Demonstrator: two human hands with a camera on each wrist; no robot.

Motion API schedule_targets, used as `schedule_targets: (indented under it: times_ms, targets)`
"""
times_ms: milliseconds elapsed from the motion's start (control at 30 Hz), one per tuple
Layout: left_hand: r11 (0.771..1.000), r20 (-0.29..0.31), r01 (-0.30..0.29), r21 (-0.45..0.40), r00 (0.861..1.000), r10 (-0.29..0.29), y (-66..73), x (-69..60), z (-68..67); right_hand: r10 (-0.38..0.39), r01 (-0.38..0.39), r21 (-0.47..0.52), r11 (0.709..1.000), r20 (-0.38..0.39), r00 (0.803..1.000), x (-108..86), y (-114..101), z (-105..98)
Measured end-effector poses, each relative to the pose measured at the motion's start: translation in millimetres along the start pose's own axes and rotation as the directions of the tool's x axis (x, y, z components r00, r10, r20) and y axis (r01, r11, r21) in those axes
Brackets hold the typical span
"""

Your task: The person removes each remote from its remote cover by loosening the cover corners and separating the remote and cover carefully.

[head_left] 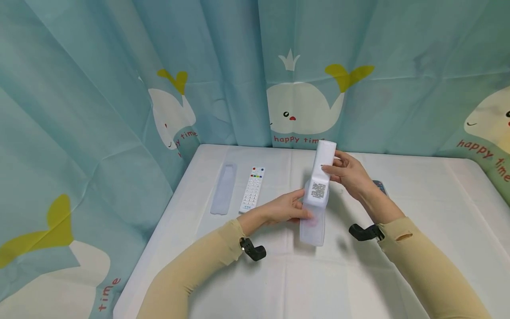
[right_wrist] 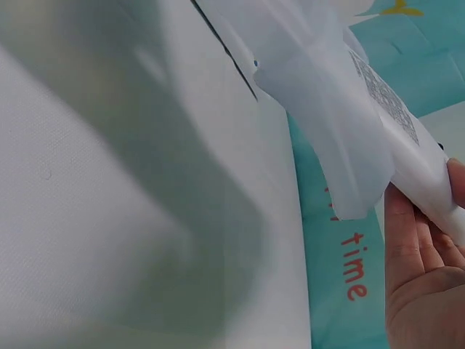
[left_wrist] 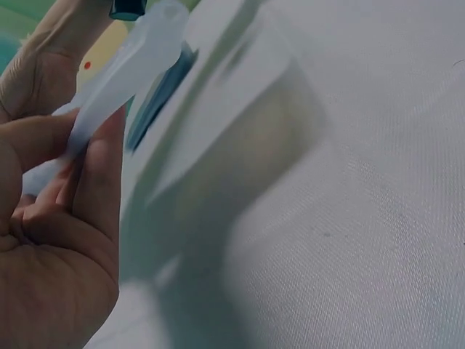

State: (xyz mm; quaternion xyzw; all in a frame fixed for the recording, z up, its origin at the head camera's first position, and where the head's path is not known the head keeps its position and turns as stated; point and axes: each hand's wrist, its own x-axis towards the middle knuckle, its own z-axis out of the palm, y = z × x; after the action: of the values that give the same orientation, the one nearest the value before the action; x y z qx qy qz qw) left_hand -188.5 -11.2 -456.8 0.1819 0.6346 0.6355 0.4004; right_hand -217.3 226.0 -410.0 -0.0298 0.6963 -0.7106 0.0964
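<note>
Above the table, my right hand point(head_left: 351, 175) pinches the upper part of a white remote control point(head_left: 325, 157), its back with a printed code turned up. The remote's lower end overlaps a translucent silicone remote cover point(head_left: 312, 231); how far it sits inside is hard to tell. My left hand point(head_left: 283, 208) pinches the cover from the left side with thumb and fingers. In the left wrist view the cover point(left_wrist: 134, 65) rises from between thumb and fingers. A loose part of the cover point(right_wrist: 349, 160) hangs beside the remote point(right_wrist: 425, 171) in the right wrist view.
On the white table point(head_left: 255, 279) to the left lie another translucent cover point(head_left: 224, 189) and a white remote with buttons up point(head_left: 252, 189). A dark remote-like object point(head_left: 380, 186) shows partly behind my right wrist. Blue curtains point(head_left: 231, 66) hang along the table's back and left sides.
</note>
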Motion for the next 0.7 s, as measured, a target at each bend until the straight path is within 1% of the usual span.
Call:
schedule_targets:
  times_ms: [67,133,233,333,467,600,700]
  targets:
    - [1.0,0.036,0.01,0.013,0.999,-0.011,-0.2,-0.5,0.4,0.001,-0.001,-0.022,1.0,-0.002,1.0,0.4,0.1,-0.3]
    - [1.0,0.059,0.014,0.025,0.998,-0.016,-0.9,-0.7,1.5,0.005,-0.006,-0.047,0.999,-0.004,1.0,0.8,-0.3,0.0]
    - [0.999,0.067,0.014,0.032,0.998,-0.016,-1.8,-0.5,3.3,0.014,-0.015,-0.064,0.998,-0.007,1.0,1.7,-1.0,0.2]
    - [0.999,0.037,0.016,0.039,0.999,-0.018,-1.2,0.3,4.0,0.024,-0.024,-0.054,0.998,-0.013,1.0,2.0,-1.6,-0.5]
    - [0.998,-0.041,0.02,0.065,0.999,-0.017,1.0,0.8,4.8,0.028,-0.028,0.002,1.0,-0.026,0.999,1.0,-1.0,-1.0]
    - [0.998,-0.13,0.017,0.065,0.991,-0.008,2.2,1.6,5.9,0.019,-0.018,0.058,0.998,-0.022,1.0,0.6,0.7,-0.6]
    - [0.998,-0.178,0.024,0.061,0.984,-0.013,1.9,2.4,6.7,0.014,-0.014,0.053,0.999,-0.01,1.0,0.9,1.9,-1.5]
